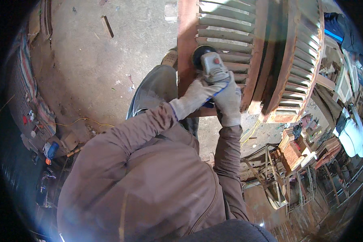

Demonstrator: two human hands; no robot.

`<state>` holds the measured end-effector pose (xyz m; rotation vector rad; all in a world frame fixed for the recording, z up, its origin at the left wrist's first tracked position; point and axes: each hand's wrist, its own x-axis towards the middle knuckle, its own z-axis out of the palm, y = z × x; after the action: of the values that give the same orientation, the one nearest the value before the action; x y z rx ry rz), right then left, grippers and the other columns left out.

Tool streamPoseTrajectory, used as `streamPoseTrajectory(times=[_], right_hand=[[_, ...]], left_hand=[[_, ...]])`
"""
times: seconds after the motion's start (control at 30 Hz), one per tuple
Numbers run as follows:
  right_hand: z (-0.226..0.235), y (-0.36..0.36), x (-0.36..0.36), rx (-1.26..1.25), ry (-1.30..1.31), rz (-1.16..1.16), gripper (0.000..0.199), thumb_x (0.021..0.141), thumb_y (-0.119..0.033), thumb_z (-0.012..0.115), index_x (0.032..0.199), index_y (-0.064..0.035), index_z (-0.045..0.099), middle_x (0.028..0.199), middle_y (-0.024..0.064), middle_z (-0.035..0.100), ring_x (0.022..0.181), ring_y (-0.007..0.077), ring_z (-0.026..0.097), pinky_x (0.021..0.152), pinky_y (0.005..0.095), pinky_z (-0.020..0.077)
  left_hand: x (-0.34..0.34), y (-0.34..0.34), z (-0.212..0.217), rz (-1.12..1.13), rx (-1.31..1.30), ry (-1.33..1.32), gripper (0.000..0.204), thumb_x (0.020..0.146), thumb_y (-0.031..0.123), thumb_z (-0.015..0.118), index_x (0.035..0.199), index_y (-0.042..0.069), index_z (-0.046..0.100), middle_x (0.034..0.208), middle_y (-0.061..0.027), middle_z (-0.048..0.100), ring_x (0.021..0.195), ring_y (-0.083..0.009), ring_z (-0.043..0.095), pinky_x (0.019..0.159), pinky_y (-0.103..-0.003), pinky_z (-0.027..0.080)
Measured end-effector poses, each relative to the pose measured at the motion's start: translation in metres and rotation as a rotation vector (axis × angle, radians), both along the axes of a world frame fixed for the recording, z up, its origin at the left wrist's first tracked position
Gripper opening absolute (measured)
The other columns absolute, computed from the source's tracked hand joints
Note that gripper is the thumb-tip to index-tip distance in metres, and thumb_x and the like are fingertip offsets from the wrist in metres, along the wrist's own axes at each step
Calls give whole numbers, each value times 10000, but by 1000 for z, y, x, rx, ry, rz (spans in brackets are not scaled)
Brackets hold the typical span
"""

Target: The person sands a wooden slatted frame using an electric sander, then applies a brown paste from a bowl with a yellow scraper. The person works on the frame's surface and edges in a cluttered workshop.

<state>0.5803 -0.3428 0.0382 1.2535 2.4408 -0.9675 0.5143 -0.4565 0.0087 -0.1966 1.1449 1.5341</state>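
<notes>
Both my hands wear pale knit work gloves and grip one angle grinder (214, 66), grey with a red spot on its head. My left hand (194, 97) wraps its near left side, and my right hand (228, 101) closes round the body from the right. The tool's round black disc (201, 55) lies against the left upright of a reddish wooden louvred shutter (187, 60), beside its slats. Whether the disc spins I cannot tell. Most of my fingertips are hidden behind the tool and gloves.
A second louvred panel (300, 60) stands right of the first. Wood scraps and frames (270, 173) pile up at lower right, near a wooden box (291, 155). A yellow cord (82, 119) crosses the concrete floor (92, 60) at left, where a wood offcut (107, 26) lies.
</notes>
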Motion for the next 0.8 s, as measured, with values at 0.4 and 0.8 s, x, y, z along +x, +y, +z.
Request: streamPoseTrajectory(times=[0.4, 0.8], right_hand=[[-58, 127, 82, -146, 271, -227, 551, 832, -312, 793, 1301, -61, 652, 1095, 152, 758, 989, 247, 727, 857, 380, 562], [-4, 5, -37, 25, -5, 100, 741, 796, -479, 767, 1330, -4, 569, 1021, 283, 727, 1000, 437, 714, 860, 514, 551]], left_hand=[[24, 131, -18, -367, 25, 141, 607, 835, 569, 797, 1121, 36, 745, 902, -91, 743, 768, -218, 702, 724, -362, 587], [-40, -7, 4, 8, -34, -76, 413, 962, 203, 740, 1309, -4, 658, 1282, -57, 691, 1137, -138, 639, 1037, -319, 503]])
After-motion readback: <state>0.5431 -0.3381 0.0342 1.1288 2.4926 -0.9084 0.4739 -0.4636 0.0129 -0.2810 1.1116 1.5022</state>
